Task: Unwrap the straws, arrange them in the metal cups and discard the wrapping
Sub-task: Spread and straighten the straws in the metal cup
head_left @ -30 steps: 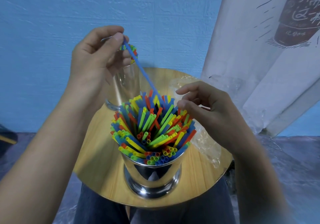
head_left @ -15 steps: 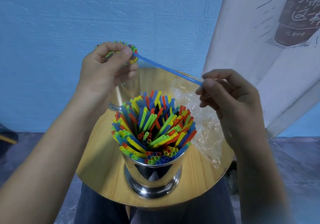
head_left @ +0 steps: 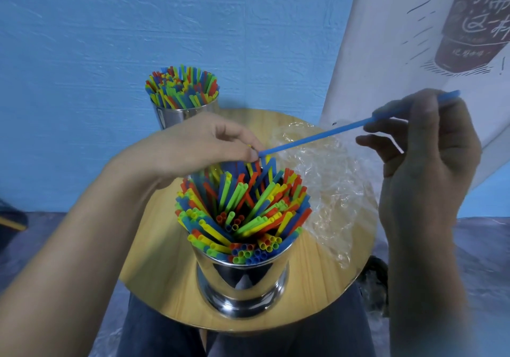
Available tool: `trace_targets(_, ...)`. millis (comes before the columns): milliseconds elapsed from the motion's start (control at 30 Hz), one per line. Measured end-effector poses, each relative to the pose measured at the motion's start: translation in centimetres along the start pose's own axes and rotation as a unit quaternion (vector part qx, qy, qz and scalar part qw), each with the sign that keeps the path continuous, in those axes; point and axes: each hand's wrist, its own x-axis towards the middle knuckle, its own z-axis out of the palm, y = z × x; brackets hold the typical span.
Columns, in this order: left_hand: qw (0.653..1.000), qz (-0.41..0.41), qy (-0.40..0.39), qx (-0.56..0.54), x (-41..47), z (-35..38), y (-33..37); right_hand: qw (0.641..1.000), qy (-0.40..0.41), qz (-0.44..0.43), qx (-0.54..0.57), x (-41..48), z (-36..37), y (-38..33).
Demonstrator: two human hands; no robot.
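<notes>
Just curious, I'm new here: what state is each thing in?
Near metal cup: upright, packed with straws.
Far metal cup: upright, full of straws.
Blue straw: unwrapped, held at both ends.
Wrapping: crumpled on table.
Left hand: pinches blue straw.
Right hand: grips blue straw.

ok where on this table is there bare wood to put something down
Bare wood: left side of the table, between the near metal cup and the left rim; a strip right of that cup, before the clear wrapping. Crowded: the right half under the wrapping, with the blue straw held over it, and back left by the far metal cup.
</notes>
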Motion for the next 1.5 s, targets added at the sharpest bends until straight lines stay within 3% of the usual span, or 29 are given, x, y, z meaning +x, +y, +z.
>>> trace_targets(267, 0.998, 0.005, 0.002, 0.055, 0.4, 0.1, 0.1, 0.998, -0.029, -0.017, -0.045, 0.0, -0.1, 0.3)
trace_targets(533, 0.994, 0.084, 0.072, 0.015, 0.1, 0.2, 0.4, 0.988, -0.134, 0.001, -0.073, -0.7, 0.9, 0.2)
trace_targets(733, 0.977, 0.163, 0.138, -0.03, -0.1, 0.2, 0.8, 0.983, -0.163, 0.009, -0.082, -1.4, 1.9, 0.2)
trace_targets(933, 0.917, 0.23, 0.289, -0.147, -0.3, -0.3, 1.4, 0.955, -0.235, -0.014, -0.181, -1.6, 2.0, 1.4)
trace_targets(1067, 0.866, 0.222, 0.379, -0.238, -0.6, -0.9, 1.0, 0.925, -0.304, 0.015, -0.225, -1.5, 2.0, 1.8)
trace_targets(1200, 0.824, 0.179, 0.406, -0.353, -0.6, -1.2, 0.1, 0.929, -0.303, 0.047, -0.206, -1.2, 1.9, 2.0)
trace_targets(1300, 0.81, 0.152, 0.392, -0.408, -0.4, -1.0, -0.5, 0.938, -0.278, 0.049, -0.199, -1.1, 2.0, 2.3)
trace_targets(1500, 0.855, 0.116, 0.338, -0.376, -0.3, 0.2, -1.3, 0.98, -0.183, 0.055, -0.055, -1.0, 1.6, 1.6)
